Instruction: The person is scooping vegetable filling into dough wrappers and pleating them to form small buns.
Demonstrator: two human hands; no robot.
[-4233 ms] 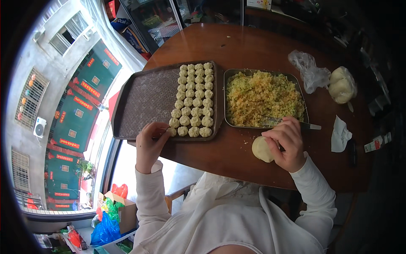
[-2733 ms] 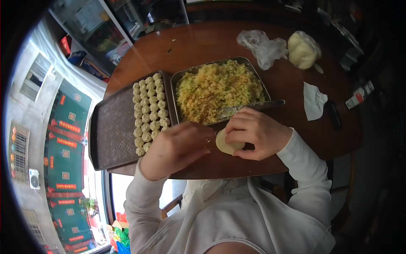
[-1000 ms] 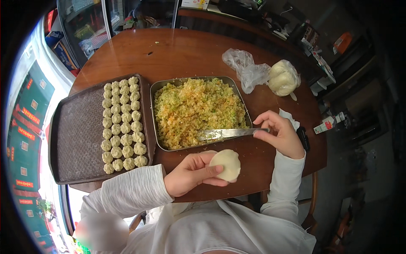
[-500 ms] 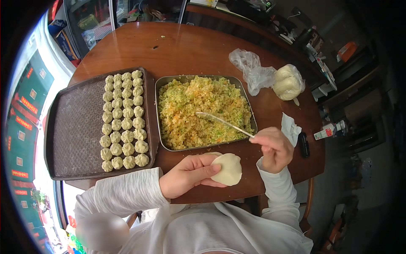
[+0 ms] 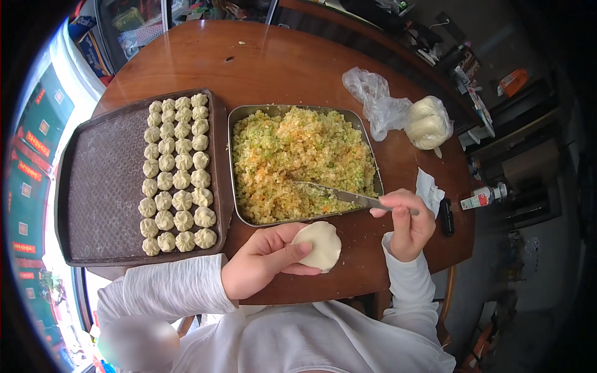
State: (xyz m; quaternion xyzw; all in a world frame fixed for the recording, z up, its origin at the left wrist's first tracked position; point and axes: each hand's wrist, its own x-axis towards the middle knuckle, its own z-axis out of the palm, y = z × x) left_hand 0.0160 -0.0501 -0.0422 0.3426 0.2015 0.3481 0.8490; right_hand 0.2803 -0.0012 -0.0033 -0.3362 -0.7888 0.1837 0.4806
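In the head view, the left hand (image 5: 258,261) pinches a round dough wrapper (image 5: 322,247) between thumb and fingers, just before the near edge of the metal tray (image 5: 233,163). The right hand (image 5: 407,225) grips the handle of a metal spatula (image 5: 339,193); its long blade points leftward and slightly away, against the chopped filling (image 5: 298,149). From the right hand, the wrapper lies leftward and nearer the body. It looks pale, thin and rather flat, with slightly uneven edge.

From the head, one wide fisheye view looks down onto the table (image 5: 292,59) close below
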